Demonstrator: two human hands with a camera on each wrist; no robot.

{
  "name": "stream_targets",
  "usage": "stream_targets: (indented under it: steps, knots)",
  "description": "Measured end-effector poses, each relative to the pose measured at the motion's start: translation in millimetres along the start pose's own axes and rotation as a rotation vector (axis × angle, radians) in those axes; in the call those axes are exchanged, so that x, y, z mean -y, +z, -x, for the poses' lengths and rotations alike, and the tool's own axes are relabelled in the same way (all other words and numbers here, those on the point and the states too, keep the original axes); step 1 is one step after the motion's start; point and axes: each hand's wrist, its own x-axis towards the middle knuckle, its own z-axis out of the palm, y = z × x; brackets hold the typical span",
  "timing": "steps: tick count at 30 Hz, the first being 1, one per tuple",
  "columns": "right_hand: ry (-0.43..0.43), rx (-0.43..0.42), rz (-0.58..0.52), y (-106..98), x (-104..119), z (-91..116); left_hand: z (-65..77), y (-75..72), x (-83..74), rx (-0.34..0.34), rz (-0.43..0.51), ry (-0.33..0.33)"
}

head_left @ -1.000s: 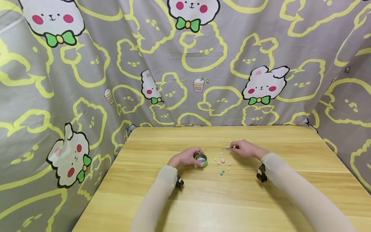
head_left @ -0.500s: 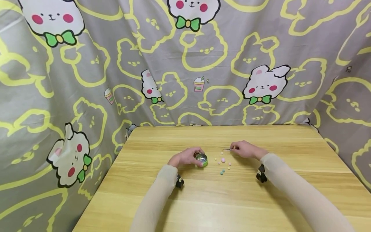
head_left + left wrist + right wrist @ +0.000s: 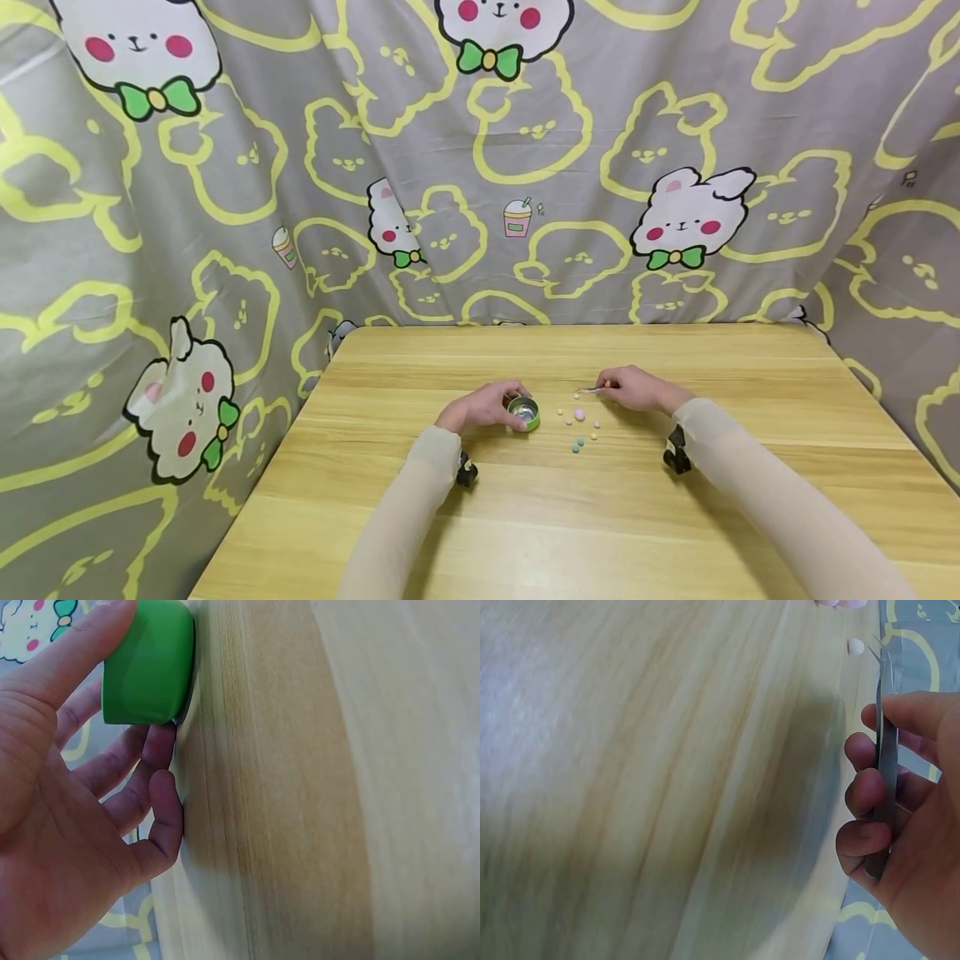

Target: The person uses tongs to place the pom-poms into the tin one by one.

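Note:
My left hand (image 3: 486, 406) holds a small round green tin (image 3: 533, 426) on the table, thumb on its near side and fingers round its far side. The inside of the tin is silvery. In the left wrist view the tin (image 3: 150, 667) shows its smooth green wall, and the little finger curls loosely below it. My right hand (image 3: 636, 388) grips metal tweezers (image 3: 886, 772), which point left. Their fine tips, slightly apart, are right by a small pale bead (image 3: 856, 647), which is the farthest back of the scattered beads.
Several small beads lie between the hands, among them a larger pink bead (image 3: 580, 414), teal beads (image 3: 575, 448) and a yellow bead (image 3: 594, 437). They rest on a wooden table (image 3: 525, 533). A patterned grey curtain (image 3: 450, 167) hangs behind and at the sides.
The tweezer tips have come a little nearer to me, down toward the farthest pale bead. My left hand and the tin have stayed in place.

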Motion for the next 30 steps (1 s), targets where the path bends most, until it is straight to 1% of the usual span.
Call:
stream_targets:
  steps: [10, 15, 22, 30]
  knots:
    - [0.005, 0.005, 0.008, 1.1, -1.5, 0.2, -0.7, -1.2, 0.7, 0.004, -0.019, 0.017]
    - [-0.003, 0.014, 0.022, 2.3, -1.5, 0.5, -1.6, -0.7, 1.9, 0.007, -0.023, 0.010]
    - [-0.006, 0.023, 0.026, 2.4, -1.1, 0.7, 0.1, -1.0, -1.1, 0.001, -0.033, 0.003]
    - [-0.006, 0.018, 0.031, 1.9, -1.4, 1.1, 1.3, -0.6, -2.6, 0.000, -0.023, -0.006]
